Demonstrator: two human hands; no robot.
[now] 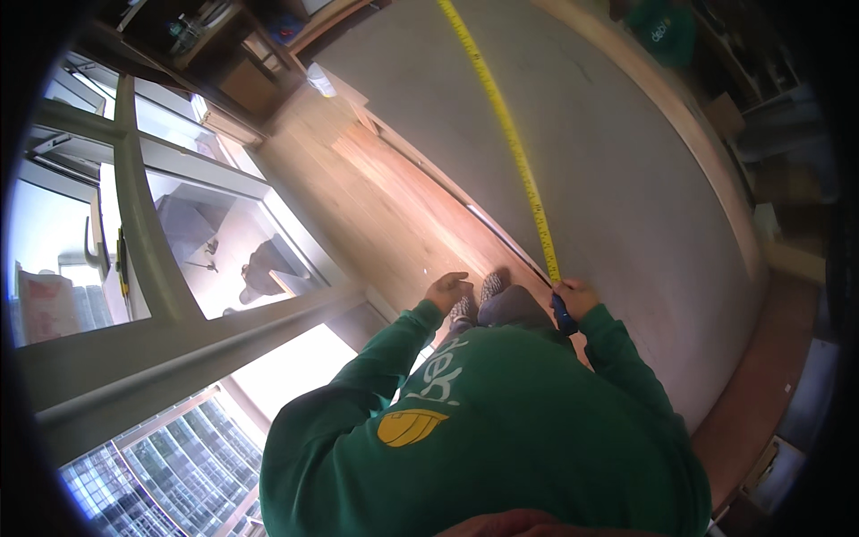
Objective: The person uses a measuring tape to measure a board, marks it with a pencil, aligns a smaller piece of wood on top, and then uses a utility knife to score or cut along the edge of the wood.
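My right hand is closed round the dark case of a tape measure at the near edge of a large grey panel. From the case a yellow tape blade runs out over the panel, bowing slightly, and leaves the picture at the top; its far end is out of sight. My left hand hangs in front of my body, left of the tape. Its fingers are loosely bent and apart, and I see nothing in them. Both forearms are in green sleeves.
Wooden flooring runs along the panel's left side, with my feet in patterned footwear. A white-framed window and a rail stand left. A white container sits by the panel's far corner. A person in green is at the far right.
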